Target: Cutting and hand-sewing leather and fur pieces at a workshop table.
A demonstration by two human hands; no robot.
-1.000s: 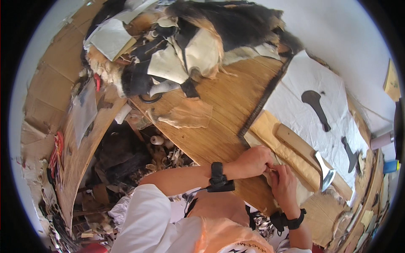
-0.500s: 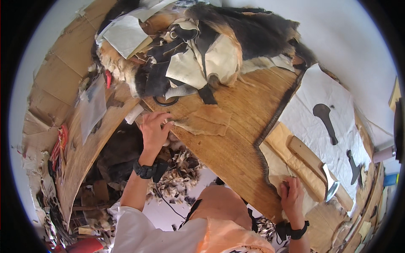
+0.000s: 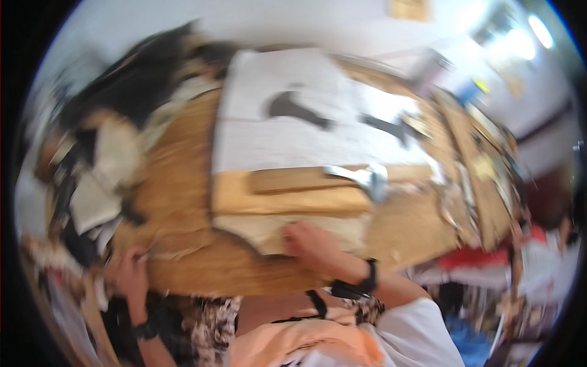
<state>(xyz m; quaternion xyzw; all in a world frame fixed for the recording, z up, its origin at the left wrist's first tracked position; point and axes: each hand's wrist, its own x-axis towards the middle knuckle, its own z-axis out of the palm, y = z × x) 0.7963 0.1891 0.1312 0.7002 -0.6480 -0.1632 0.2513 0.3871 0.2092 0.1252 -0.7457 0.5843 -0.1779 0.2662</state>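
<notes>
The whole picture is smeared by motion. My right hand point(image 3: 312, 244) lies on a pale hide piece point(image 3: 269, 232) at the near edge of the wooden table point(image 3: 183, 183), its fingers curled over the piece's edge. My left hand point(image 3: 131, 275) is at the table's near left edge, fingertips touching a thin tan scrap point(image 3: 162, 252); the blur hides its grip. Just beyond the pale piece lies a tan wooden board point(image 3: 281, 199) with a flat metal blade tool point(image 3: 367, 177) on it.
A white sheet point(image 3: 275, 137) with dark cut-out shapes covers the far part of the table. A heap of dark and pale hide scraps point(image 3: 104, 159) is piled at the left. Cluttered benches point(image 3: 477, 165) run along the right.
The view has swung sharply, so the table now appears turned. My left hand has come back from the scrap pile to the table's near edge. My right hand stays on the pale piece.
</notes>
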